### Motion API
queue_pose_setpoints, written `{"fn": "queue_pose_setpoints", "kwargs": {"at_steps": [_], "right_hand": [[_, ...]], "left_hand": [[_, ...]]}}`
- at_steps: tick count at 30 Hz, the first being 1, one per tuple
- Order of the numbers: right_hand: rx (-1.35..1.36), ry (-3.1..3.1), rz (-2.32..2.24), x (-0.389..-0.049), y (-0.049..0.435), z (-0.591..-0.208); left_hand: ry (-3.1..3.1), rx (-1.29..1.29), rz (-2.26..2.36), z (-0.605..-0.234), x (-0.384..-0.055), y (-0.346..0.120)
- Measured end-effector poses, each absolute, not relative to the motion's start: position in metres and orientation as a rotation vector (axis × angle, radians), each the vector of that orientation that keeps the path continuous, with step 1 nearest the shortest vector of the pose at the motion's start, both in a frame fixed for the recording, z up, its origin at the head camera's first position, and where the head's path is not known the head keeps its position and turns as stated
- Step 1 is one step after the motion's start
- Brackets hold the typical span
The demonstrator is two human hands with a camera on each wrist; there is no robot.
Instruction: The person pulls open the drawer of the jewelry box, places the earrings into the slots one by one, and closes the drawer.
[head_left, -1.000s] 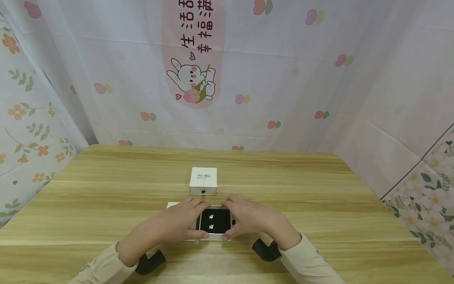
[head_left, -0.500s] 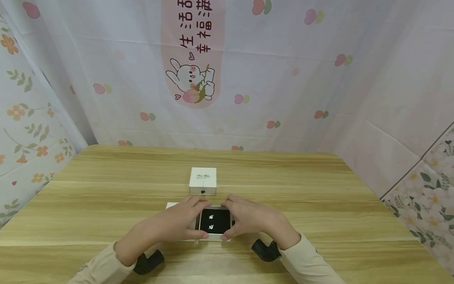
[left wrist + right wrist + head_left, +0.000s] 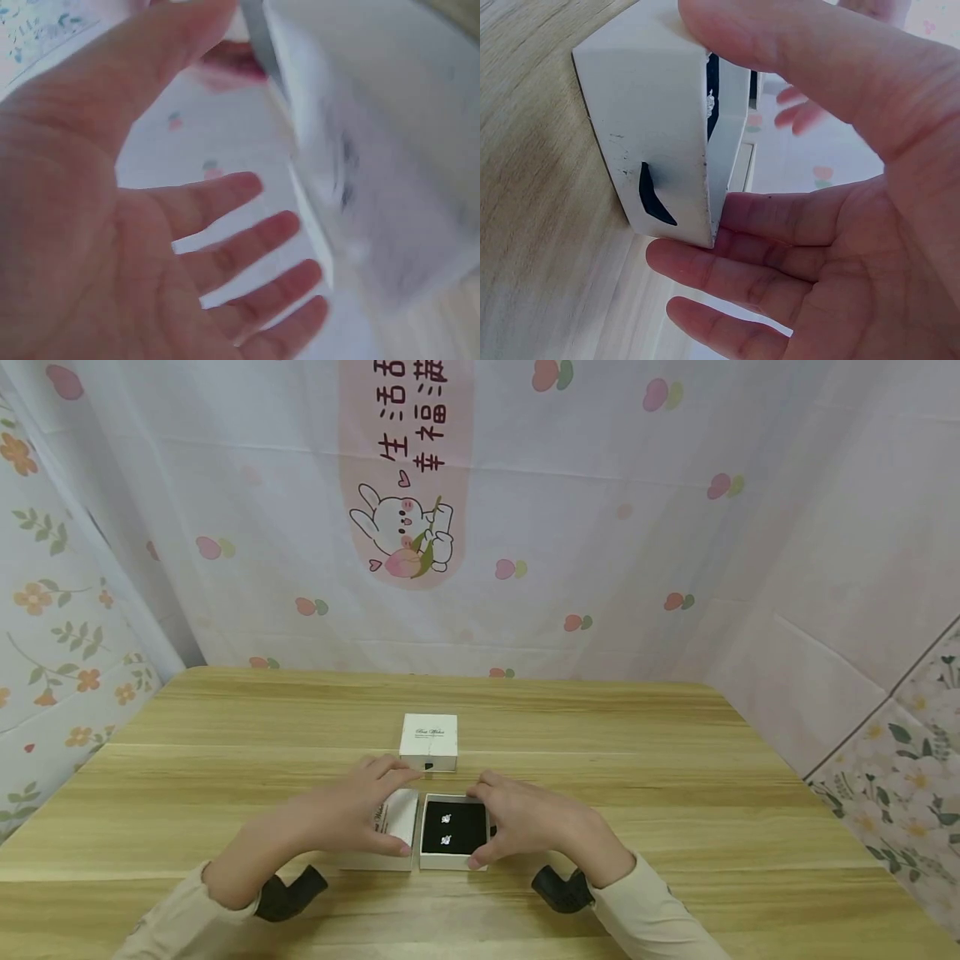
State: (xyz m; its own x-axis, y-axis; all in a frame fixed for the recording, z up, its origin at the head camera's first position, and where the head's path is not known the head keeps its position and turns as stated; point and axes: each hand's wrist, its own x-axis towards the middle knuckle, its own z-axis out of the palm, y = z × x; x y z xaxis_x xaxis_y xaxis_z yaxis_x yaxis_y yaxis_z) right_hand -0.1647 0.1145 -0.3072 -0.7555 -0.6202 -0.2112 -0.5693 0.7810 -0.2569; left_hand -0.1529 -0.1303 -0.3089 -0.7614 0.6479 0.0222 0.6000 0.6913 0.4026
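A small white jewelry box drawer (image 3: 448, 862) with a black insert (image 3: 468, 827) sits on the table, two sparkling stud earrings (image 3: 446, 818) set in the insert. My right hand (image 3: 536, 818) holds the drawer's right end, thumb on the near side and fingers on the far side. A black pull tab (image 3: 652, 199) shows on its end wall in the right wrist view. Just left of the drawer, with a thin gap between, lies the white box sleeve (image 3: 401, 818). Over it hovers my left hand (image 3: 337, 817), thumb and fingers spread; the left wrist view shows them beside the blurred sleeve (image 3: 405, 202).
Another white box (image 3: 430, 735) with dark lettering and a black tab stands behind the drawer. Each wrist carries a black mount (image 3: 291, 893). Patterned curtains (image 3: 600, 527) enclose the wooden table (image 3: 637, 735) at the back and sides.
My left hand has let go and moved left, baring the sleeve's lettered top and the drawer's left end. The right hand keeps its hold on the drawer.
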Motion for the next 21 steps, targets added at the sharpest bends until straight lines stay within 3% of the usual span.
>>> {"fn": "queue_pose_setpoints", "kwargs": {"at_steps": [7,21], "right_hand": [[-0.928,2.678,-0.235,-0.165,0.115,-0.308],[-0.928,2.665,-0.278,-0.166,0.116,-0.309]], "left_hand": [[2.748,0.84,0.523,-0.298,-0.153,-0.143],[2.709,0.798,0.445,-0.297,-0.151,-0.148]]}}
